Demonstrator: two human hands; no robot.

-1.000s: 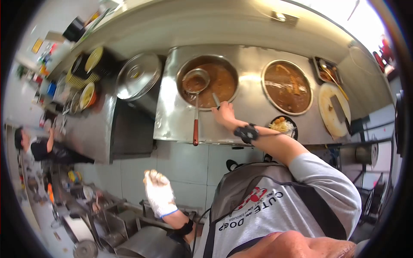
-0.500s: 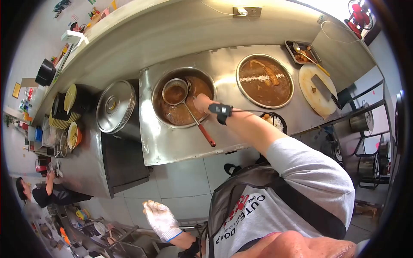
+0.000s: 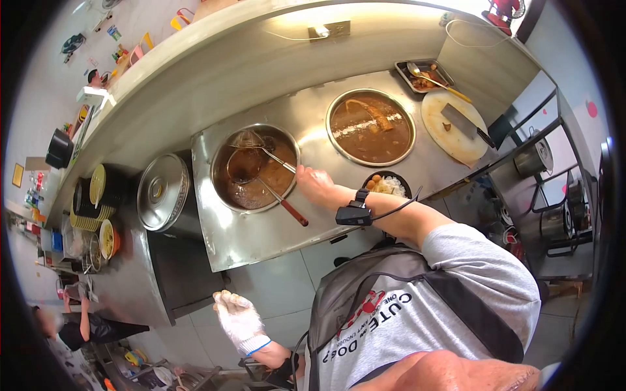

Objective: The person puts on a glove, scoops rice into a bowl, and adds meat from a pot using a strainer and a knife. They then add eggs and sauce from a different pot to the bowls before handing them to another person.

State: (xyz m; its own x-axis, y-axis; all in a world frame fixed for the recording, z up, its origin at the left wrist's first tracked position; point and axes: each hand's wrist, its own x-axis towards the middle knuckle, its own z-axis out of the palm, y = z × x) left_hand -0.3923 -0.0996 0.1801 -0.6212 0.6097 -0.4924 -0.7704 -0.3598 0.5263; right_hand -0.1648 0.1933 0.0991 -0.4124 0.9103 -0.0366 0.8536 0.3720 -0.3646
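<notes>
My right hand [image 3: 315, 184], bare, closes round the metal handle of a strainer [image 3: 248, 139]. The strainer's head is tilted over the far side of the round pot [image 3: 216, 191] of brown broth. A second strainer or ladle with a red handle [image 3: 295, 214] leans across the near rim, its round bowl dipping into the broth. Near my right forearm stands a black bowl with rice [image 3: 391, 185] and round brown pieces. My left hand [image 3: 238, 318], in a whitish glove, hovers over the floor, fingers loosely bent and holding nothing.
A second pot [image 3: 412, 144] of brown stew sits to the right. Beyond it are a round cutting board [image 3: 443, 140] with a cleaver [image 3: 459, 120] and a metal tray [image 3: 402, 68] with a spoon. A large lidded pot [image 3: 161, 189] and stacked bowls [image 3: 101, 225] stand left. Another person [image 3: 81, 331] works at lower left.
My right hand has drawn back from inside the pot, now with a strainer's handle in it. The red-handled utensil's bowl sits lower in the broth. The view has shifted.
</notes>
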